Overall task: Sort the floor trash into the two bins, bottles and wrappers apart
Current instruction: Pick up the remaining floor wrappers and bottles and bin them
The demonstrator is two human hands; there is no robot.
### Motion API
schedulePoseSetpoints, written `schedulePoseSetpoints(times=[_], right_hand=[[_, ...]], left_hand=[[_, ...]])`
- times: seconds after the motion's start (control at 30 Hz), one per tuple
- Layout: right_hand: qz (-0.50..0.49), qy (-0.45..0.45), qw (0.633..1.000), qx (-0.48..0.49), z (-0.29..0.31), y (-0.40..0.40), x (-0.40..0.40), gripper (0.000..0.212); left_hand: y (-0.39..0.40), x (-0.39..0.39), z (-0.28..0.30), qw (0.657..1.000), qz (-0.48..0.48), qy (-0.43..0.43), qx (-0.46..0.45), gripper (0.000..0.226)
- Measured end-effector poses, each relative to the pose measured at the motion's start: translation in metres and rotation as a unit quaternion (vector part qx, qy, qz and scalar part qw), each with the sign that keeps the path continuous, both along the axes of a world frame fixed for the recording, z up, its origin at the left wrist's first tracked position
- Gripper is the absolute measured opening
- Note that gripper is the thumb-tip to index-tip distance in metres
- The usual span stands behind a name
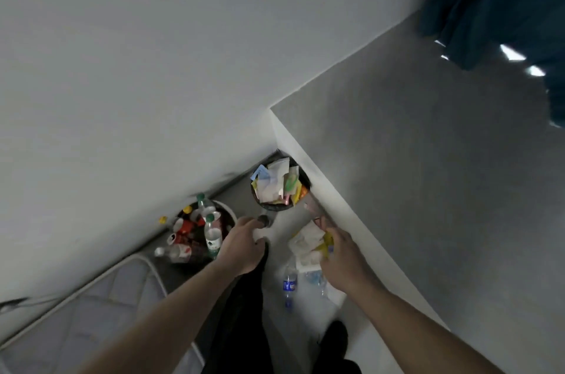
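The wrapper bin (301, 174), a dark one, stands in the wall corner, heaped with paper and plastic wrappers. To its left the bottle bin (227, 216) holds several bottles and cans. My left hand (244, 246) hovers between the two bins, fingers curled around a grey-capped item (264, 220) that is mostly hidden. My right hand (341, 260) grips a bunch of white and yellow wrappers (305, 246) below the wrapper bin. On the floor below lie a blue-labelled bottle (289, 285) and a clear crushed bottle (318, 278).
A white wall ledge (336, 205) runs along the right of the floor strip. A white-framed padded rack (107, 297) lies at the lower left. My dark trouser leg (244, 312) and shoe (334, 340) stand on the floor. A yellow cap (163, 219) lies by the wall.
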State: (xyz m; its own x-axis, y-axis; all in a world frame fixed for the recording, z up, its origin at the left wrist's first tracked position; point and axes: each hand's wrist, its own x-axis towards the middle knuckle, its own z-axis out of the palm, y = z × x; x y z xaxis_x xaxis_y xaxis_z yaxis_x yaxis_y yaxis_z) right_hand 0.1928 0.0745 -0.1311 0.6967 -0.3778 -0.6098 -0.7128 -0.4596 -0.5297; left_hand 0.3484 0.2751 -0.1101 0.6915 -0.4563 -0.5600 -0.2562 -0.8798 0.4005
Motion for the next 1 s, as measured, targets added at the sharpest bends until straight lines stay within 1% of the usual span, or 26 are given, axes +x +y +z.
schedulePoseSetpoints(times=[0.07,0.2,0.27,0.33,0.5,0.6,0.7,0.83,1.0], right_hand=[[0.017,0.012,0.999,-0.025,0.030,0.000,-0.043,0.066],[0.016,0.026,0.999,-0.041,0.083,0.001,-0.113,0.060],[0.011,0.038,0.998,-0.039,0.099,0.004,-0.140,0.062],[0.004,0.051,0.998,-0.040,0.108,0.008,-0.161,0.068],[-0.002,0.067,0.997,-0.046,0.118,0.031,-0.193,0.069],[0.010,0.080,0.994,-0.070,0.119,0.050,-0.202,0.064],[0.013,0.066,0.994,-0.087,0.122,0.066,-0.205,0.059],[0.010,0.067,0.995,-0.072,0.129,0.084,-0.223,0.067],[0.024,0.057,0.997,-0.049,0.145,0.081,-0.237,0.066]], left_hand=[[0.012,-0.050,0.024,1.000,0.020,0.008,-0.012,0.046],[0.034,-0.123,0.058,0.999,0.040,0.035,-0.009,0.049],[0.041,-0.146,0.069,0.998,0.051,0.033,-0.011,0.048],[0.046,-0.164,0.079,0.998,0.061,0.032,-0.010,0.048],[0.060,-0.193,0.092,0.998,0.049,0.047,-0.016,0.051],[0.073,-0.199,0.084,0.998,0.040,0.046,-0.021,0.048],[0.090,-0.201,0.076,0.998,0.029,0.044,-0.019,0.047],[0.113,-0.217,0.072,0.998,0.029,0.052,0.005,0.048],[0.122,-0.244,0.077,0.998,0.051,0.037,-0.006,0.049]])
